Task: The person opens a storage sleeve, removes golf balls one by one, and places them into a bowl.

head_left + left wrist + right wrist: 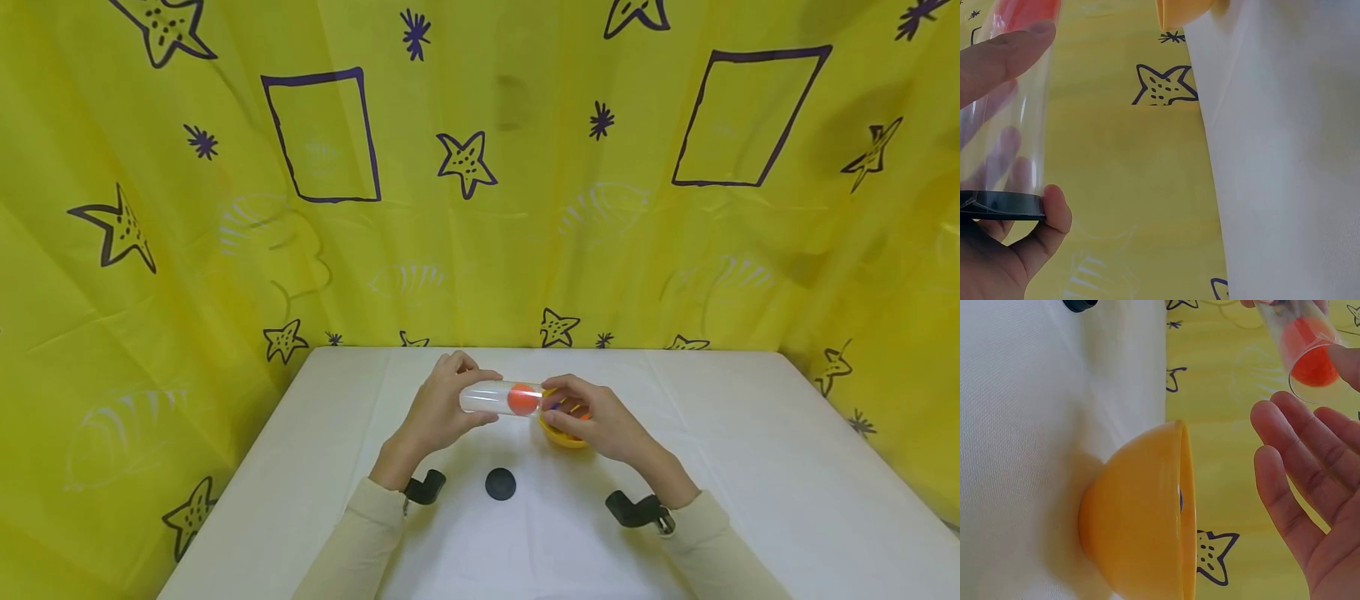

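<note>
My left hand grips a clear plastic tube, held sideways above the table. An orange-red ball sits inside it, close to the open right end. In the left wrist view a black cap closes the tube's other end, against the palm side. My right hand is at the open end with its fingers loosely extended, and its thumb overlaps the rim in the right wrist view. No object shows in that palm. Below the right hand stands a yellow bowl, partly hidden by it in the head view.
A round black lid lies on the white table, in front of the tube. Blue and orange items show inside the bowl. Behind the table hangs a yellow curtain with starfish prints. Dark wrist mounts sit on both arms.
</note>
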Available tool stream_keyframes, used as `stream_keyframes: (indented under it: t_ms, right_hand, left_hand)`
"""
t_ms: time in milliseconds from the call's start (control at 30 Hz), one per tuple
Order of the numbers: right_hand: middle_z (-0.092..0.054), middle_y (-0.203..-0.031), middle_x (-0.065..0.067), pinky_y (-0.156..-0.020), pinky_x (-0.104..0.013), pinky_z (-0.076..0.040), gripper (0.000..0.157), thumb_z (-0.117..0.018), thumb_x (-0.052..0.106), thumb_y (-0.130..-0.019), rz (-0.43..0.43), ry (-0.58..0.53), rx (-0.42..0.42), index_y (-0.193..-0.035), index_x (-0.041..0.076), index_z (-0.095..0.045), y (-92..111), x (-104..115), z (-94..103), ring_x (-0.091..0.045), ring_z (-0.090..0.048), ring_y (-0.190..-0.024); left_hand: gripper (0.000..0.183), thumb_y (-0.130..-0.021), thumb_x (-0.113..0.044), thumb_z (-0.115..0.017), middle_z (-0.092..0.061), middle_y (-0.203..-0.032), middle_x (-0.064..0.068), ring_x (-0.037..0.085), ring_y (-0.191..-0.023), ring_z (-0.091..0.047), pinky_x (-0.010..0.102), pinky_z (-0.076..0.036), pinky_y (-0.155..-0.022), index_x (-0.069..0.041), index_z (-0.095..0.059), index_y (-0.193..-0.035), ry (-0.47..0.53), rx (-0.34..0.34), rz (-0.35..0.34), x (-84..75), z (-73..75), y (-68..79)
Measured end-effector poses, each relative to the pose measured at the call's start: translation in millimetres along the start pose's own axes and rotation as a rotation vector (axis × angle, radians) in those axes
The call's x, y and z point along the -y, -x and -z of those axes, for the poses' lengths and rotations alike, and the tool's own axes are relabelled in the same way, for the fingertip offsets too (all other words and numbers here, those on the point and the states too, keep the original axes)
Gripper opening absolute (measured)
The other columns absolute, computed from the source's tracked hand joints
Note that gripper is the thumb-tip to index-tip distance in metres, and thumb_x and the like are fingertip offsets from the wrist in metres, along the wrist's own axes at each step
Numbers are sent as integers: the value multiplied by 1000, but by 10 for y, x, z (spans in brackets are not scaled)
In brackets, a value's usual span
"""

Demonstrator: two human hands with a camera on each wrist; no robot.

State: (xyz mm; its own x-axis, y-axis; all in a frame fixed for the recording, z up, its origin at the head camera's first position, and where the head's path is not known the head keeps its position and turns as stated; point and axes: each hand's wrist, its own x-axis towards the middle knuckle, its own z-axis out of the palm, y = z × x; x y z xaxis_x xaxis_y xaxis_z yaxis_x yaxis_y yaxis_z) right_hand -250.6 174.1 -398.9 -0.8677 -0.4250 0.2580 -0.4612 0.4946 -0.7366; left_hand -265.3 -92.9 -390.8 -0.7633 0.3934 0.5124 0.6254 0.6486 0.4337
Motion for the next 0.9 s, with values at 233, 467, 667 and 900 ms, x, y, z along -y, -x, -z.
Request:
stream_keyframes:
  t_ms: [233,467,667,900]
  right_hand:
    - [-69,-98,4,-79,-28,-53,38,-68,36,-89,15,3,-9,-122,22,-58,8,-8,1,-15,-64,-88]
    - [-69,-97,3,-77,-26,-53,38,-70,33,-87,8,-7,-10,-121,20,-59,13,1,26,-14,-64,-86]
    - [-69,-97,2,-77,-28,-54,38,-71,32,-87,-25,-23,-4,-121,21,-60,17,11,46,-19,-63,-85]
    - [-69,-95,5,-78,-29,-54,36,-73,32,-85,-21,-12,-52,-117,23,-60,23,-17,72,-17,-63,-86]
  left_hand:
    - [46,-69,-29,-87,-52,-103,-6,13,-101,-45,28,-45,-77,-28,-70,-111,-3,0,0,9,7,-1]
    - [46,-70,-31,-86,-53,-103,-5,13,-100,-45,27,-45,-76,-28,-70,-112,-14,5,-4,11,20,2]
    - [46,-70,-31,-86,-53,-104,-4,15,-101,-45,29,-46,-78,-27,-70,-113,-14,2,1,17,20,0]
    - [46,-70,-31,-86,-52,-104,-4,14,-101,-45,29,-45,-76,-27,-70,-112,-10,-3,1,14,4,-7]
